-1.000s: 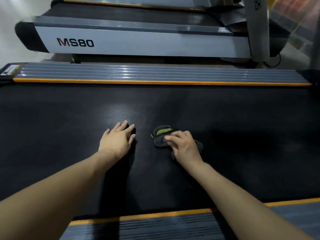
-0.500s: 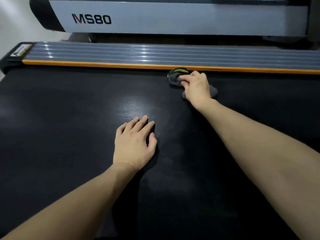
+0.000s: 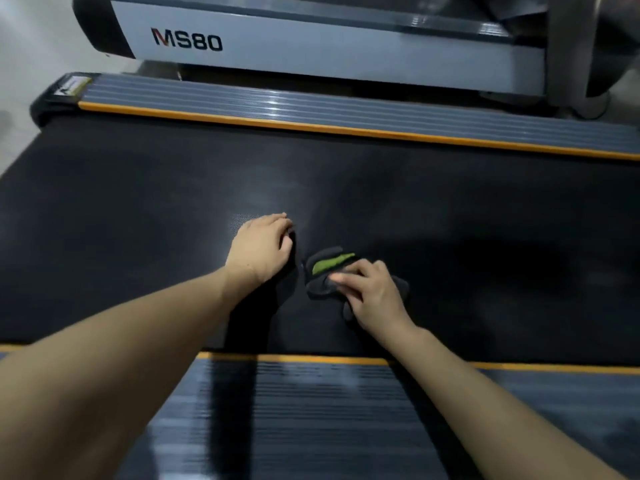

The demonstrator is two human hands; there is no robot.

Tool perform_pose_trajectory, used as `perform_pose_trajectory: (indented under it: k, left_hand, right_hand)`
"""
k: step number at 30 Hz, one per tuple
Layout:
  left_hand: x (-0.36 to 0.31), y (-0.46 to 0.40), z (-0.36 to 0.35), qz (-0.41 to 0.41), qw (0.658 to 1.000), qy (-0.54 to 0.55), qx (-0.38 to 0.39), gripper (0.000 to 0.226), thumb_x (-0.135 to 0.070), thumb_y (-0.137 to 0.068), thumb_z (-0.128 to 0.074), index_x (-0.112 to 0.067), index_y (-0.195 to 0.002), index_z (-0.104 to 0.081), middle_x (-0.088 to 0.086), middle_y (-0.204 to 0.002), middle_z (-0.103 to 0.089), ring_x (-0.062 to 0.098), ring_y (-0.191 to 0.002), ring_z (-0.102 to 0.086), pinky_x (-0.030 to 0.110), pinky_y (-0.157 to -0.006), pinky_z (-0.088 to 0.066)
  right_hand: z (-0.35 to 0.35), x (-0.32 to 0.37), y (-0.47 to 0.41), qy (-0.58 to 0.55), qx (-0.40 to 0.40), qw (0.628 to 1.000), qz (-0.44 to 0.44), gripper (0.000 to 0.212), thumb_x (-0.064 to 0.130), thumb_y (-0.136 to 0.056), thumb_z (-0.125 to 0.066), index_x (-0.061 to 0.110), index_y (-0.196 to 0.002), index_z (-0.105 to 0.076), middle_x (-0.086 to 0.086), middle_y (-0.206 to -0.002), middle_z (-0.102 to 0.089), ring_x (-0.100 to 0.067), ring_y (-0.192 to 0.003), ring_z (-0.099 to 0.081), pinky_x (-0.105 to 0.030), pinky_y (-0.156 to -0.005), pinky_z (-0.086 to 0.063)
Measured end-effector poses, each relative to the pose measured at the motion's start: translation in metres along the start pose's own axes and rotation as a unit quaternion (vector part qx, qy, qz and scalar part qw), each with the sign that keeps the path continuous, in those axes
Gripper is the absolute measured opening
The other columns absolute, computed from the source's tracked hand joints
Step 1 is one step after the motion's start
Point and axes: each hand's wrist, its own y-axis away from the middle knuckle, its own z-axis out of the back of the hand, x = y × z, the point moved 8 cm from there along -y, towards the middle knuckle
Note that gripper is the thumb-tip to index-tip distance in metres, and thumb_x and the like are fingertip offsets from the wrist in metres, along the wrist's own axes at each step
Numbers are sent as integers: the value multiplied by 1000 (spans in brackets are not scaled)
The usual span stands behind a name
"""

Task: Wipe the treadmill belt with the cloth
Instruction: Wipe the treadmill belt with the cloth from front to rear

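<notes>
The black treadmill belt (image 3: 138, 209) runs across the middle of the view. A dark grey cloth (image 3: 320, 284) with a green patch lies bunched on the belt near its front edge. My right hand (image 3: 372, 294) presses down on the cloth, fingers bent over it, and covers its right part. My left hand (image 3: 263, 245) rests flat on the bare belt just left of the cloth, fingers together and holding nothing.
Ribbed grey side rails with orange strips border the belt, the far side rail (image 3: 346, 112) and the near side rail (image 3: 311, 410). Behind stands a second treadmill (image 3: 311, 46) marked MS80, with a grey upright post (image 3: 571, 46) at the right.
My right hand has dragged the cloth back from the far orange edge to the near part of the belt. The left hand stays planted on the belt.
</notes>
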Motion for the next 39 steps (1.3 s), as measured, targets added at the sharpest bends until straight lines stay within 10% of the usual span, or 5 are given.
perform_pose_trajectory:
  k: [11,17,25,34,39]
  left_hand:
    - [2,131,18,34,999,-7,25,38,-23,-95,-51,-17,-131,-62,3,-139,-59,29,-128,-52,42,-107,-44]
    - [-14,129,7,49,999,6,-6,35,-22,-93,-52,-17,-125,-65,5,-138,-57,29,-130,-50,43,-106,-44]
    - [-29,131,1,-9,999,-15,-45,33,-24,-93,-53,-20,-123,-64,3,-141,-56,21,-135,-46,42,-111,-37]
    - [-32,132,-1,-41,998,-21,-34,46,-32,-89,-42,-19,-125,-66,1,-138,-60,22,-131,-52,42,-111,-40]
    - [-33,132,1,-39,998,-10,-44,41,-29,-88,-46,-19,-122,-67,0,-136,-61,20,-130,-52,40,-111,-39]
  right_hand:
    - [2,-25,-77,21,-61,969,-240,19,24,-93,-63,32,-105,-76,-4,-107,-57,-31,-101,-49,-42,-96,-44]
    - [3,10,-7,32,-7,994,-103,20,23,-88,-69,28,-106,-77,-5,-96,-59,-28,-87,-50,-33,-79,-47]
    - [87,-93,44,166,-104,906,-375,27,20,-95,-56,22,-117,-71,-11,-112,-54,-35,-103,-46,-45,-88,-45]
    - [15,-2,-8,109,-7,989,-104,21,25,-89,-59,31,-105,-71,-5,-97,-56,-31,-89,-50,-37,-70,-49]
    - [118,-141,59,195,-80,909,-361,25,25,-96,-55,27,-117,-69,-10,-109,-51,-35,-98,-46,-42,-83,-45]
